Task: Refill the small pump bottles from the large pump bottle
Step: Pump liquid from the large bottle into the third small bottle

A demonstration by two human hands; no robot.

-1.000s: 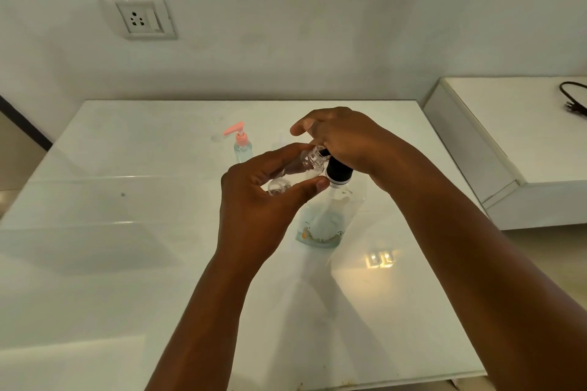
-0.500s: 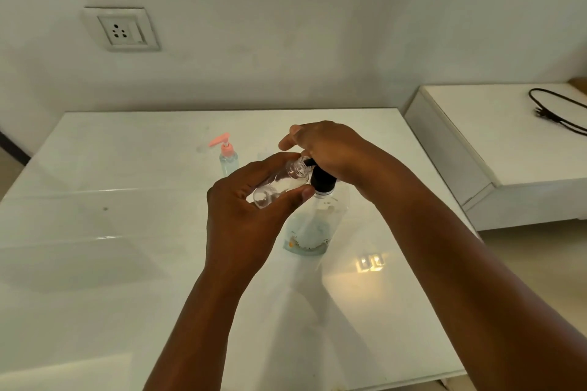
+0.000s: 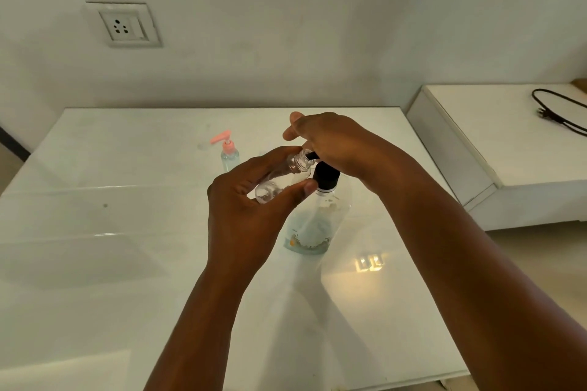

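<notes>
near the middle of the glossy white table, the left hand grasps a small clear bottle, uncapped, tilted, its threaded mouth against the black nozzle. the right hand curls over the large pump bottle, soft-sided, clear, bluish inside. filling looks barely begun. toward the far edge stands a pink-pumped small bottle, liquid already in it.

Table: white, glossy, set against the wall
Large pump bottle: stood upright near the table's centre, black collar on top
Small pink-pump bottle: stood upright at 10 o'clock from the large one, apart
</notes>
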